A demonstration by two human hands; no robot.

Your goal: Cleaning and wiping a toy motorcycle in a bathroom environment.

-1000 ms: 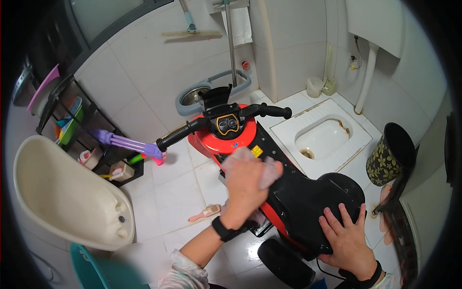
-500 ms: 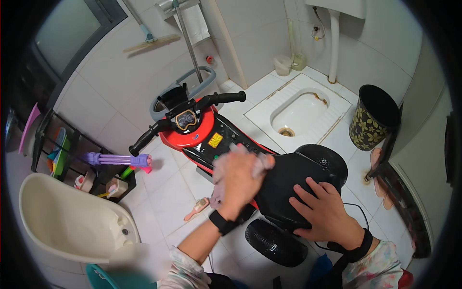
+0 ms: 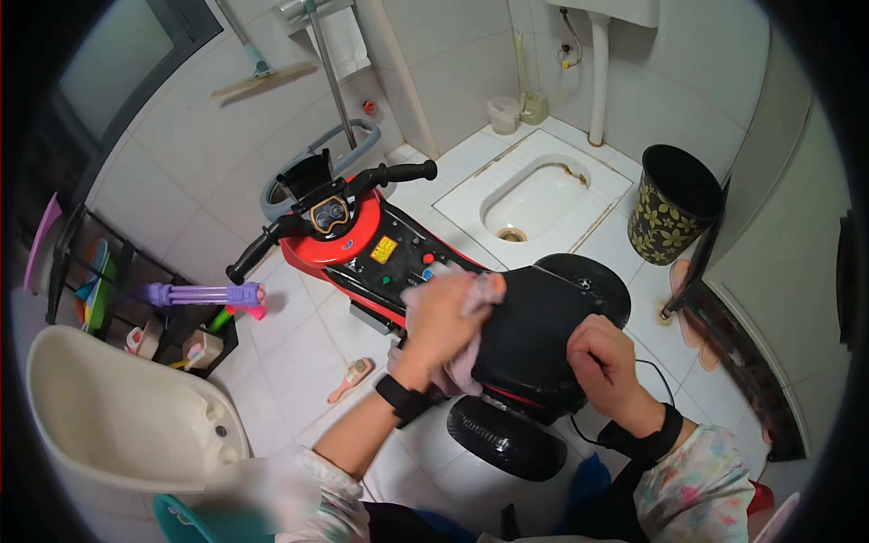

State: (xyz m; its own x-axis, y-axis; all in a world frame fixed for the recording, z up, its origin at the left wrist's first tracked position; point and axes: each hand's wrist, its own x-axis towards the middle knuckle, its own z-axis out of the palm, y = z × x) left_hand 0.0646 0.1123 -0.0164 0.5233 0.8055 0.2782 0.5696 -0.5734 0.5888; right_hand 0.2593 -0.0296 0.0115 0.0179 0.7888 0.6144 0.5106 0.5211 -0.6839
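Observation:
A red and black ride-on toy motorbike [image 3: 362, 226] stands on the tiled floor, its handlebar at the far left. My left hand [image 3: 442, 321] is closed around a pinkish-grey cloth [image 3: 463, 362] and presses it at the front of the black seat [image 3: 527, 330], next to the coloured buttons on the console. Part of the cloth hangs down the bike's near side. At the seat's right rear edge, my right hand [image 3: 605, 362] is curled into a loose fist with nothing visible in it. A black rear wheel [image 3: 507, 439] shows below the seat.
A cream baby bathtub [image 3: 118, 398] and a black shelf rack [image 3: 172, 335] with a purple toy [image 3: 199, 295] are on the left. Behind the bike are a mop bucket [image 3: 367, 136] and a squat toilet [image 3: 534, 195]. A floral bin [image 3: 670, 213] stands right; a brush [image 3: 350, 380] lies nearby.
My right hand has gone from lying spread on the seat to a curled fist at its edge. My left hand stays on the cloth near the seat front. The whole view has shifted slightly.

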